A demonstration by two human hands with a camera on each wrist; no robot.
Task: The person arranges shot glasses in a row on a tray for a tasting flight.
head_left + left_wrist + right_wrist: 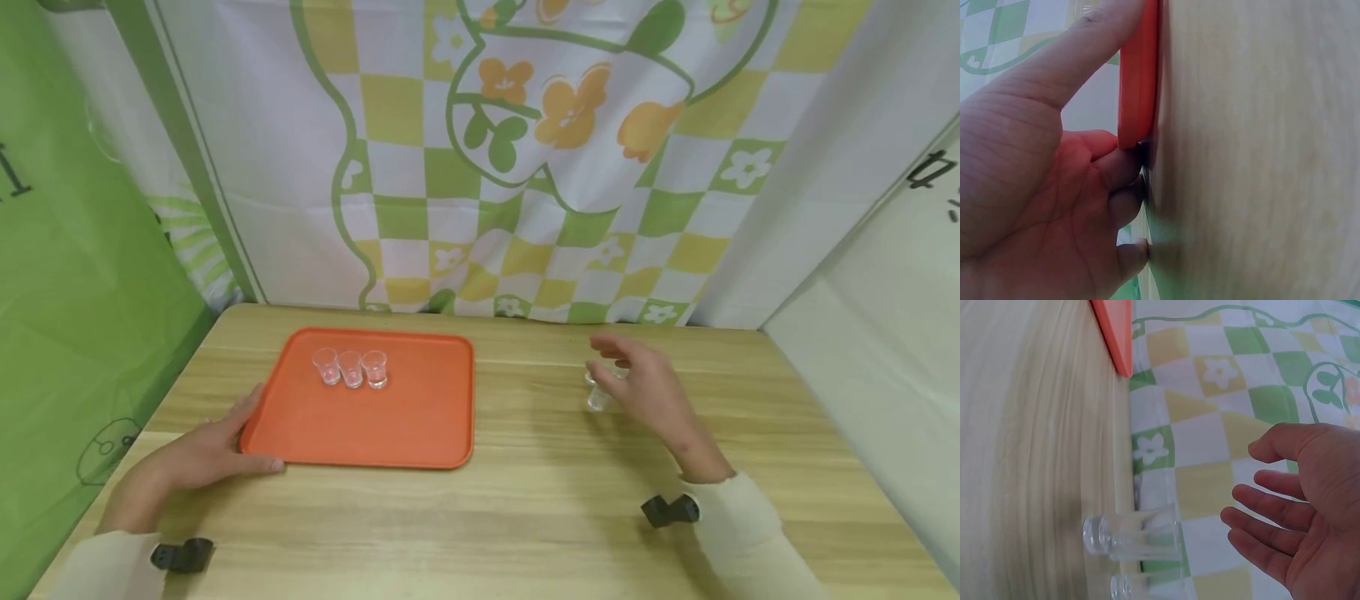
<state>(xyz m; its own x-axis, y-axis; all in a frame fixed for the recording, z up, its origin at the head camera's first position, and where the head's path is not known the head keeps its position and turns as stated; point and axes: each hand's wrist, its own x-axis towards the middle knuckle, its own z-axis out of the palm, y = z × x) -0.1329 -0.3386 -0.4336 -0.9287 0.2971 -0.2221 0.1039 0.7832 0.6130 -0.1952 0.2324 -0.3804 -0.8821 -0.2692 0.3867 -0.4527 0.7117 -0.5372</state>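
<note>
While the relaxed left hand [204,452] touches the orange tray [356,429] at eight o'clock, the spread, empty right hand [651,392] should pinch one shot glass [1138,536] gently.

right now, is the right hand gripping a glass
No, the right hand hovers, its fingers apart from the nearest glass.

Left sleeve [112,571]: pale, stopping just short of the bare wrist [137,493].
Left forearm: reaching forward and inward from the lower left.
Left hand [201,456]: held low, thumb stretched well apart from the fingers [1119,167].
Right sleeve [753,537]: pale, forearm angled forward and leftward.
Right hand [651,390]: raised, palm facing inward, thumb apart, fingers [1272,507] slightly parted and gently bent.
</note>
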